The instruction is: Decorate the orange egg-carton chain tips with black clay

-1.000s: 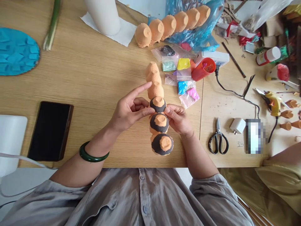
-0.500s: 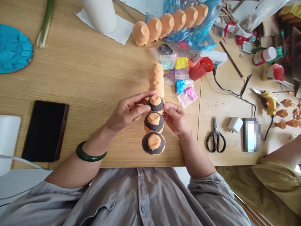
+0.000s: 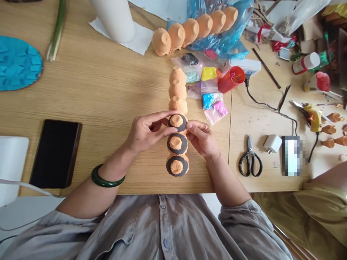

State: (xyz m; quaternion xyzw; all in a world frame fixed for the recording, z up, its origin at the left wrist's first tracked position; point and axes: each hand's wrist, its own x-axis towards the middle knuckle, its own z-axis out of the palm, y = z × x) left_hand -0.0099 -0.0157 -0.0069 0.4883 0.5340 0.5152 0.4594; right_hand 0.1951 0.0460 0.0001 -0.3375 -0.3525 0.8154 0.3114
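A strip of orange, clay-covered bumps, like a row cut from an egg carton [image 3: 177, 88], runs away from me in the middle of the table. Black clay rings circle the tops of its three nearest bumps. My left hand [image 3: 145, 131] grips the strip from the left, thumb and forefinger against the third bump from my end. On the right side of that same bump, the thumb and fingers of my right hand [image 3: 202, 138] pinch its edge. Part of the strip's sides is hidden by my fingers.
A second orange egg-carton strip [image 3: 190, 31] lies on blue plastic behind. Small clay bags [image 3: 209, 77] and a red cup [image 3: 231, 80] are right of centre. Scissors [image 3: 249, 159], a white adapter [image 3: 272, 143] and a glue gun [image 3: 311, 115] lie right; a black tablet [image 3: 55, 153] lies left.
The strip has tilted, so its far bumps show more and the near ones look smaller. Both hands have shifted slightly downward with it and keep their hold on the third bump.
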